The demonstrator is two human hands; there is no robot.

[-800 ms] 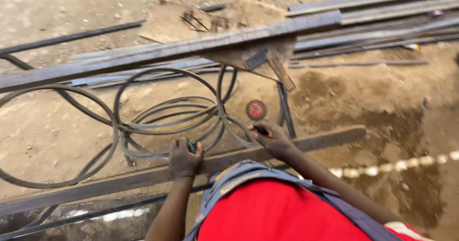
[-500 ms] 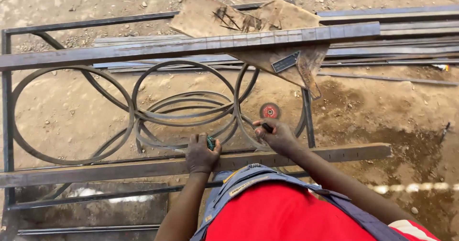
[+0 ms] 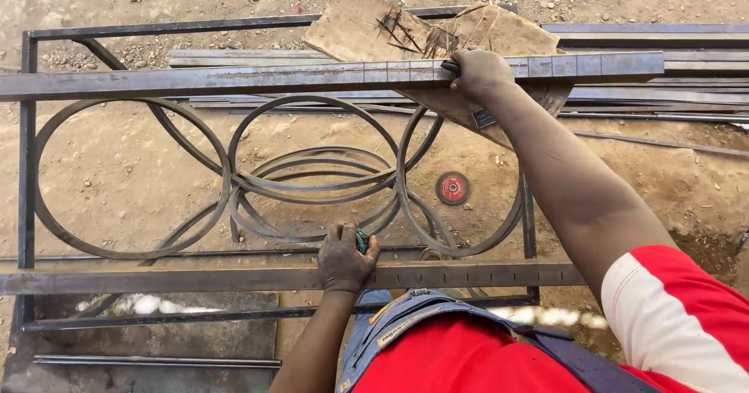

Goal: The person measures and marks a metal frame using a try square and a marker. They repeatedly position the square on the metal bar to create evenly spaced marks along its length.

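Note:
A rectangular metal frame (image 3: 28,175) lies on the dirt ground with several steel rings (image 3: 316,167) inside it. Two flat steel bars cross it: a near bar (image 3: 156,280) and a far bar (image 3: 234,77). My left hand (image 3: 344,259) rests on the near bar, shut around a small green object (image 3: 362,241). My right hand (image 3: 477,73) reaches out over the frame and grips the far bar, with a small dark object under the fingers.
A red round cutting disc (image 3: 452,188) lies on the ground inside the frame. Wooden boards (image 3: 367,26) sit under the far bar. More long steel bars (image 3: 663,97) lie stacked at the right. Gravel borders the far side.
My right hand has moved from near the cutting disc out to the far bar and taken hold of it. The left hand stays on the near bar. The view has shifted downward.

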